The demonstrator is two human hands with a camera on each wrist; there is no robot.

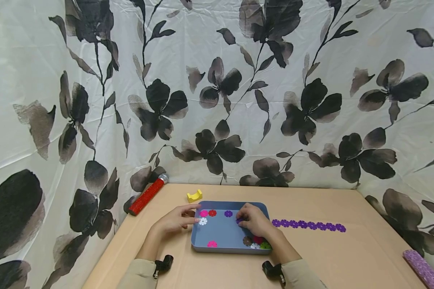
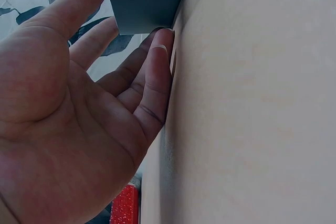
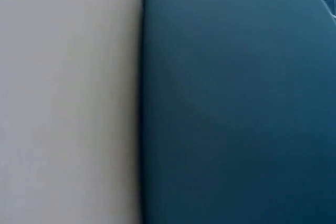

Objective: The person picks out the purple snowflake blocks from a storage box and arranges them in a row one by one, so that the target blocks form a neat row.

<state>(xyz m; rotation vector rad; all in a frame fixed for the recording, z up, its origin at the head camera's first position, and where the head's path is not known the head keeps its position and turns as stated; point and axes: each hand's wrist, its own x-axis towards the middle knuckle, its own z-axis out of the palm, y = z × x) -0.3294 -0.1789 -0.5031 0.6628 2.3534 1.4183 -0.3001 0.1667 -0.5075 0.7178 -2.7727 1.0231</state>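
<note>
A shallow blue-grey tray (image 1: 224, 237) lies on the table with flower-shaped discs in it. My left hand (image 1: 170, 220) is at its left side, fingertips at the rim; in the left wrist view the fingers are loosely bent beside the tray's outer wall (image 2: 147, 3). Inside the tray, my right hand (image 1: 254, 220) pinches a purple flower disc (image 1: 239, 220), mostly covered by the fingers. Another purple disc (image 1: 228, 213) lies just left of it. To the right, a row of purple flower discs (image 1: 311, 225) stretches across the table. The tray's wall (image 3: 236, 103) fills much of the right wrist view.
Pink (image 1: 211, 244), red (image 1: 212, 213) and white discs (image 1: 202, 221) lie in the tray, with brown (image 1: 247, 241) and green ones (image 1: 265, 245) near my right wrist. Behind are a yellow curved block (image 1: 194, 196) and a red glittery microphone-like stick (image 1: 148, 196). A purple glittery roll (image 1: 424, 269) lies far right.
</note>
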